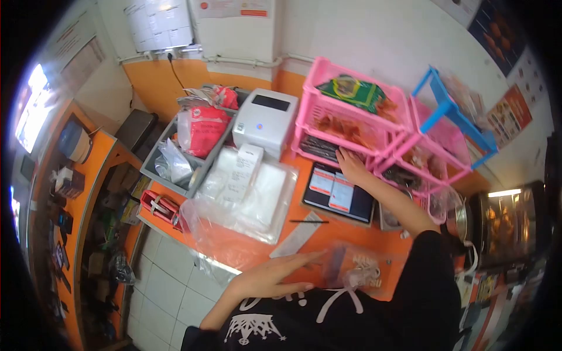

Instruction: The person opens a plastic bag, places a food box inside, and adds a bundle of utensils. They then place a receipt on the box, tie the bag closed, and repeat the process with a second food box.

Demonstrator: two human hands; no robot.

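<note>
My right hand (352, 168) reaches forward to the lowest tier of the pink stacked baskets (310, 105), its fingers stretched out at dark packaged items (319, 145) in there. Whether the fingertips touch them I cannot make out. Below that wrist lies a tablet (339, 193) with a lit screen. Close to my body, my left hand (272, 277) is open and flat, slightly blurred, holding nothing. Its fingertips point toward a clear plastic bag (369, 270) with white print and a knotted top, at the table's near edge.
A dark pen (309, 222) and a paper slip (294, 238) lie before the tablet. To the left are stacked clear bags (275, 199), a white printer (265, 121), a grey bin (196, 169) with red packs and a red stapler-like item (160, 207). A blue rack (453, 111) stands right.
</note>
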